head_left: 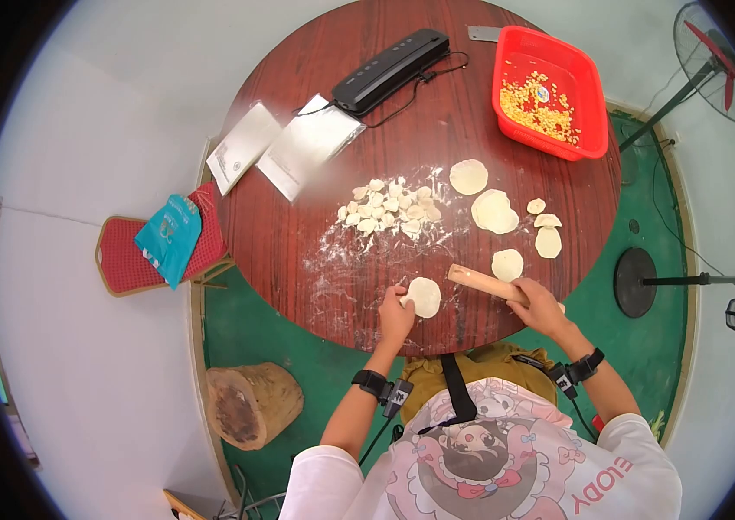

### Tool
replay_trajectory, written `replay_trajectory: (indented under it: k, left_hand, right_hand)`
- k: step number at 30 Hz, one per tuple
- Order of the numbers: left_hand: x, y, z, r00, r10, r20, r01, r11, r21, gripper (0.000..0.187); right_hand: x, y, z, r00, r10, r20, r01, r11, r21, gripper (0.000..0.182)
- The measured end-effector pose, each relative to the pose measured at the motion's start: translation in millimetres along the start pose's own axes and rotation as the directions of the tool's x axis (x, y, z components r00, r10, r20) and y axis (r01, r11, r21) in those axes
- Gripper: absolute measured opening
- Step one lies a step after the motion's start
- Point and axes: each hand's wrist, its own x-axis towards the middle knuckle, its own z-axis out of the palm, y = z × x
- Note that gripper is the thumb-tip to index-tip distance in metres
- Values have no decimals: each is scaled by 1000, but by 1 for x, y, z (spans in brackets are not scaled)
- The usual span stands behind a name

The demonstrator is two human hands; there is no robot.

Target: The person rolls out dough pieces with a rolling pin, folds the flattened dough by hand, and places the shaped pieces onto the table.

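Observation:
My left hand (396, 314) pinches the left edge of a flat round dough wrapper (424, 297) near the table's front edge. To the right, my right hand (542, 308) is closed around a wooden rolling pin (480, 282), which slants with its far end toward the wrapper, apart from it. Beyond my hands lies a floured heap of small dough pieces (389, 208). Rolled wrappers (495, 211) lie at the right of the heap, some overlapping. Another wrapper (507, 263) sits just past the rolling pin.
The round wooden table (298, 260) carries a red basin (594, 104) with yellow bits, a black elongated device (392, 71) with a cord, and silvery packets (308, 147). A red chair (129, 251) stands left, a wooden stump (254, 406) lower left, fans (721, 65) right.

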Motion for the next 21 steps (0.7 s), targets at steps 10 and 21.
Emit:
replay_trajectory:
  k: [10, 21]
  left_hand:
    - [46, -3, -23, 908, 420, 2, -398, 859, 323, 25]
    - [6, -10, -23, 965, 257, -43, -198, 831, 519, 41]
  right_hand:
    - [17, -11, 9, 978, -198, 71, 203, 977, -69, 33]
    - [77, -41, 120, 854, -467, 230, 519, 793, -318, 28]
